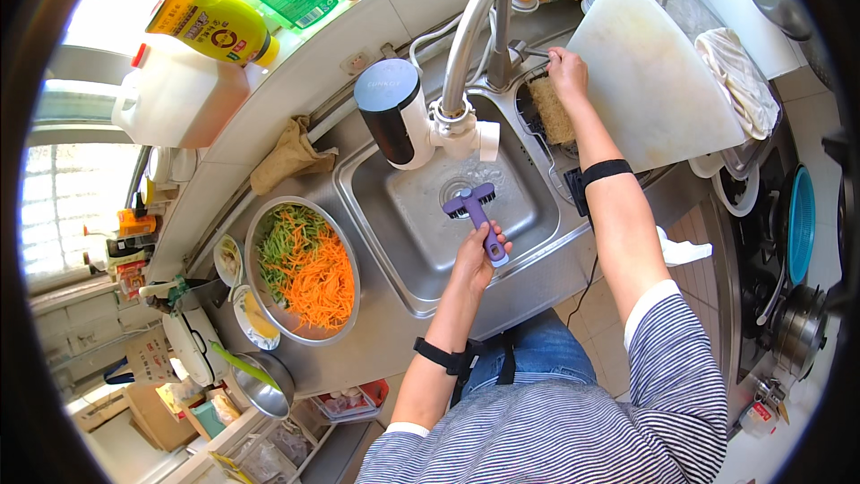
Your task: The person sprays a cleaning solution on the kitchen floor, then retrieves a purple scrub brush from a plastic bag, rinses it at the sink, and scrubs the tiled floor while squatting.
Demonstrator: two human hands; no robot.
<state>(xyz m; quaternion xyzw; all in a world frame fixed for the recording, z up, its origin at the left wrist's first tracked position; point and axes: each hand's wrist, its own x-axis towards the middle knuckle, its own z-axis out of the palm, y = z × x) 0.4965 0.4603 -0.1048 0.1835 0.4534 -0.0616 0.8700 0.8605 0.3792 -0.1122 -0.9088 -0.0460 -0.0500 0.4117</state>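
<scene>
My left hand (478, 257) grips the handle of a purple T-shaped brush (474, 205) with dark bristles. The brush head hangs over the drain of a stainless steel sink (396, 215). At the upper right, my right hand (568, 72) has its fingers closed on the lever (537, 52) of the metal faucet (463, 40). A faucet-mounted water filter (390, 117) with a white fitting (470, 138) is at the spout, above the basin. Just below my right hand lies a tan scrubbing pad (554, 111), perhaps loofah, in the small side basin.
A steel bowl (253, 269) of shredded carrot (322, 275) and green shreds (289, 235) stands left of the sink. A white cutting board (652, 74) leans at the right. A brown cloth (289, 158) lies behind the bowl. Bottles, including a plastic jug (185, 94), line the sill.
</scene>
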